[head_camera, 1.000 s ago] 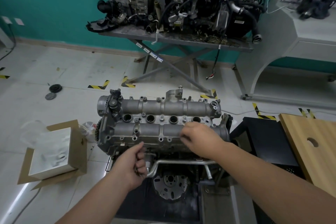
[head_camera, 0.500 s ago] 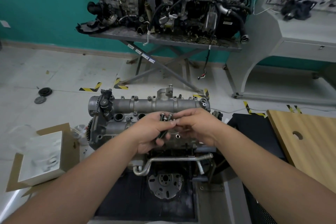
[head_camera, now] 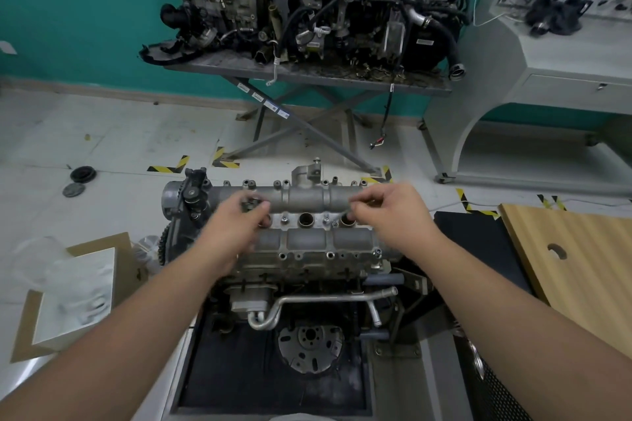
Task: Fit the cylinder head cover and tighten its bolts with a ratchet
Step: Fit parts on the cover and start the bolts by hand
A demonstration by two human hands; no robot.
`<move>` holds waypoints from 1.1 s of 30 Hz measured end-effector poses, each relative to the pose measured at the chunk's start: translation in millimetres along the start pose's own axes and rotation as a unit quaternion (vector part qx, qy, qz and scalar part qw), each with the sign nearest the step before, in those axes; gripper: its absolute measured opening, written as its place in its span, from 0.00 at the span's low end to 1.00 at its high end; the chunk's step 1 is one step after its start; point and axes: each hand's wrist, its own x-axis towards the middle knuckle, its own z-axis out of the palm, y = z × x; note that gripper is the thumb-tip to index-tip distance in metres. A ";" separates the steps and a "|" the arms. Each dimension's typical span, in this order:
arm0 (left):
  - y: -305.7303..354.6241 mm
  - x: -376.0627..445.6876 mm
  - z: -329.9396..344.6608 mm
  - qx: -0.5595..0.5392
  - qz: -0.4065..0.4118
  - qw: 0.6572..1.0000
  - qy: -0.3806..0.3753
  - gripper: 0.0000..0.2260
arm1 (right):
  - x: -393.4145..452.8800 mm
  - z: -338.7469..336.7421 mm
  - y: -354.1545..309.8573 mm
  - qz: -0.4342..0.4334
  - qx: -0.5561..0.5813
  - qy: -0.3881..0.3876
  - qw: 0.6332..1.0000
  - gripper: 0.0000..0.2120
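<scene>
Cover [head_camera: 301,215] sits on the engine [head_camera: 294,270] at frame centre, grey cast alu, long axis running L–R, plug holes open along its mid line. No brand or part no. readable on it; casting too blurred.

L hand [head_camera: 232,232] is over the cover's left end, fingers curled round a small bunch of bolts [head_camera: 251,204], heads poking out by thumb & forefinger. Motion blur there, so can't count them.

R hand [head_camera: 390,215] is over the right part of the cover, thumb & forefinger pinching one thin bolt [head_camera: 349,208], tilted, just above a plug hole. Whether its tip touches the cover: can't tell.

One bolt head already seated at the cover's near right corner [head_camera: 377,252]. Other near-edge holes look open.

Metal pipe [head_camera: 325,301] runs across the engine front below the cover, pulley [head_camera: 309,347] under it.

Left, on the floor: open cardboard box [head_camera: 73,294] w/ a white sheet inside, no print legible. Two dark round caps [head_camera: 79,179] further back on the floor. Yellow/black hazard tape [head_camera: 168,165] marks on the tiles.

Right: wood board [head_camera: 574,267] w/ a round hole, beside a black mat [head_camera: 478,243].

Back: second engine [head_camera: 314,0] on a scissor table [head_camera: 307,75]; white labels on the table's leg [head_camera: 263,102], text too small to read. Grey console [head_camera: 547,55] far right.
</scene>
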 end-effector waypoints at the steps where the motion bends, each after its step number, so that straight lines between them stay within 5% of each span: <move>1: -4.3 1.4 -14.9 0.057 0.030 0.997 0.053 0.04 | -3.6 -0.2 4.3 -0.012 -0.069 -0.023 0.997 0.11; 8: -21.8 17.0 -97.5 0.227 0.158 0.924 0.265 0.08 | -13.2 15.9 24.6 -0.113 -0.311 -0.161 0.930 0.08; 16: -42.9 32.7 -113.9 0.355 0.102 0.901 0.227 0.18 | -11.4 15.3 14.0 -0.198 -0.285 -0.118 0.930 0.07; 33: -56.5 48.9 -98.7 0.369 0.109 0.891 0.240 0.13 | -6.2 30.1 4.7 -0.138 -0.392 -0.193 0.889 0.10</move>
